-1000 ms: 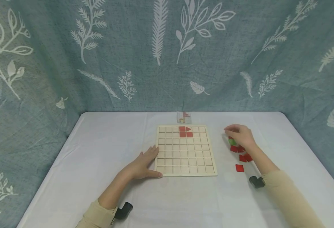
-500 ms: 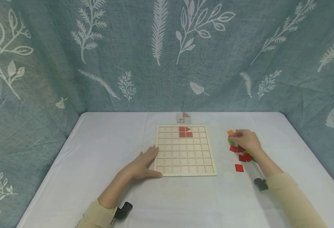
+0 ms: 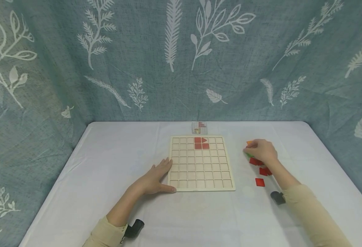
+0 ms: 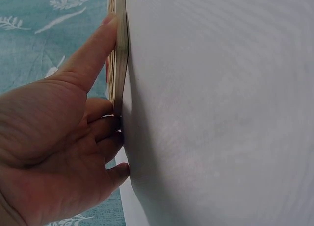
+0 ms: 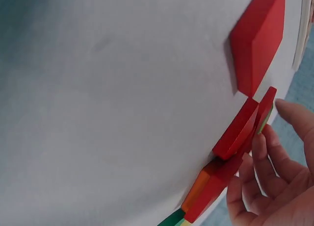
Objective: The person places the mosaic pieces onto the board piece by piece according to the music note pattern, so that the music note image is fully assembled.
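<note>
My left hand (image 3: 156, 178) rests along the left edge of the wooden grid board (image 3: 196, 189), its thumb and fingers touching the rim. In the left wrist view, the thumb lies against the board's side (image 4: 121, 64). Red pieces (image 3: 197, 143) sit in the board's upper cells, including one triangle. My right hand (image 3: 262, 151) is over the loose pieces, its fingers bent. Close to its fingertips are a green piece (image 3: 249, 155) and an orange piece (image 3: 249, 142). In the right wrist view, thumb and fingers stand apart near a red piece (image 5: 266, 108), with no clear pinch visible.
A small printed card (image 3: 199, 128) lies behind the board. Several red tiles, such as a single red tile (image 3: 259, 182), lie right of the board on the white tablecloth (image 3: 122, 147). A leaf-patterned curtain (image 3: 181, 85) hangs behind the table.
My right hand first drew back toward me and to the right, then shifted slightly left over the pile. An orange piece has come into view. My left hand and the board have stayed put.
</note>
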{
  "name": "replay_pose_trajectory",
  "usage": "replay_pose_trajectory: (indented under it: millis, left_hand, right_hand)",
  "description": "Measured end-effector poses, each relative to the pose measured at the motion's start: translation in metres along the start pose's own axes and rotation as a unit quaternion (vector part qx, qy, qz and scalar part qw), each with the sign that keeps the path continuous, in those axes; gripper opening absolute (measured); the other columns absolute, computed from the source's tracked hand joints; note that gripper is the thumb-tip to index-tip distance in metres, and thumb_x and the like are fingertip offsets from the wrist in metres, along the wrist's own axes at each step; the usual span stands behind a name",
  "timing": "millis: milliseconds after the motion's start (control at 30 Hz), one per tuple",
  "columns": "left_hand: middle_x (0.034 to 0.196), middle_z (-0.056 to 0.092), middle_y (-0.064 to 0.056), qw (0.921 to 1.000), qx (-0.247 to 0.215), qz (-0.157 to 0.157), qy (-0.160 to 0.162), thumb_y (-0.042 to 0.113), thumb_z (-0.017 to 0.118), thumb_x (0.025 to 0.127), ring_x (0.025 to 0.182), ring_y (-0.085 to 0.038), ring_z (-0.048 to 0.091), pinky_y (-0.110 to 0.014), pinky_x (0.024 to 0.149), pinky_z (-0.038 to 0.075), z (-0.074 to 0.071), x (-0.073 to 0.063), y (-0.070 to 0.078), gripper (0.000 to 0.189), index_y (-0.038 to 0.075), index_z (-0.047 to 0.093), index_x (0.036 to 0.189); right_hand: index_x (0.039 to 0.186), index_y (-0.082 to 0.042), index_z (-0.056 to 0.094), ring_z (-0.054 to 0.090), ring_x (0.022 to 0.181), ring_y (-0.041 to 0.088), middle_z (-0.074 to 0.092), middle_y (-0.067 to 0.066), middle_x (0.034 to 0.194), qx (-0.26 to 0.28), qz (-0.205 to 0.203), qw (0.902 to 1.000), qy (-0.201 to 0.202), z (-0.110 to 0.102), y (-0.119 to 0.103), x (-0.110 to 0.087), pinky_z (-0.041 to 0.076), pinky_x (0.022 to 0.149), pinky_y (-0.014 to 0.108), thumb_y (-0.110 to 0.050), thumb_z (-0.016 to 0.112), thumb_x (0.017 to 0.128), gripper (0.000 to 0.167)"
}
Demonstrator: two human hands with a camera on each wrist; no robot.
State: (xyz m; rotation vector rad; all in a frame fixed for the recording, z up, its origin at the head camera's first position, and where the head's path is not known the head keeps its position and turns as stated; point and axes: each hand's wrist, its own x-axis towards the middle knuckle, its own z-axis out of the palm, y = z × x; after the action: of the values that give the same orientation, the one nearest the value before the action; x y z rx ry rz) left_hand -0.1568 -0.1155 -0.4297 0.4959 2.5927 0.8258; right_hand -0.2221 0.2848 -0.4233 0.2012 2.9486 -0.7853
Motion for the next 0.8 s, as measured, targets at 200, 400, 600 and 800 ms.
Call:
replay_pose_trajectory:
  millis: [200, 400, 600, 800]
  left_hand:
    - [0.160, 0.017, -0.018, 1.0000, -0.002, 0.005, 0.000, 0.040, 0.082, 0.073, 0.149, -0.029, 0.009, -0.048, 0.120, 0.004, 0.000, 0.000, 0.000, 0.106, -0.003, 0.026, 0.152]
    - [0.159, 0.018, -0.019, 1.0000, -0.004, 0.006, 0.003, 0.039, 0.082, 0.072, 0.148, -0.030, 0.009, -0.048, 0.120, 0.004, 0.000, 0.000, 0.000, 0.106, -0.003, 0.026, 0.151]
    - [0.159, 0.017, -0.019, 0.9999, -0.004, 0.010, 0.001, 0.039, 0.082, 0.073, 0.149, -0.030, 0.009, -0.048, 0.120, 0.004, 0.000, 0.000, -0.001, 0.106, -0.004, 0.026, 0.151]
    - [0.160, 0.016, -0.018, 0.9999, -0.008, 0.011, -0.002, 0.039, 0.082, 0.073, 0.149, -0.030, 0.008, -0.048, 0.120, 0.004, 0.000, 0.000, -0.002, 0.105, -0.004, 0.025, 0.151]
  right_hand:
    - [0.109, 0.002, 0.067, 0.062, 0.096, 0.035, 0.070, 0.019, 0.104, -0.001, -0.023, 0.9997, 0.009, 0.003, -0.002, 0.000, 0.051, 0.078, 0.044, -0.022, 0.068, 0.089, 0.032]
    - [0.110, 0.003, 0.067, 0.061, 0.100, 0.036, 0.069, 0.021, 0.107, 0.006, -0.037, 0.9992, 0.014, 0.005, -0.002, 0.001, 0.051, 0.081, 0.045, -0.020, 0.068, 0.089, 0.031]
    - [0.109, 0.003, 0.068, 0.063, 0.092, 0.031, 0.070, 0.020, 0.104, 0.038, -0.042, 0.9981, 0.025, 0.008, -0.005, 0.002, 0.054, 0.075, 0.037, -0.022, 0.070, 0.089, 0.032]
    - [0.112, -0.002, 0.070, 0.063, 0.085, 0.026, 0.070, 0.016, 0.106, 0.090, -0.046, 0.9947, 0.020, 0.014, -0.016, 0.002, 0.050, 0.065, 0.026, -0.029, 0.071, 0.089, 0.035]
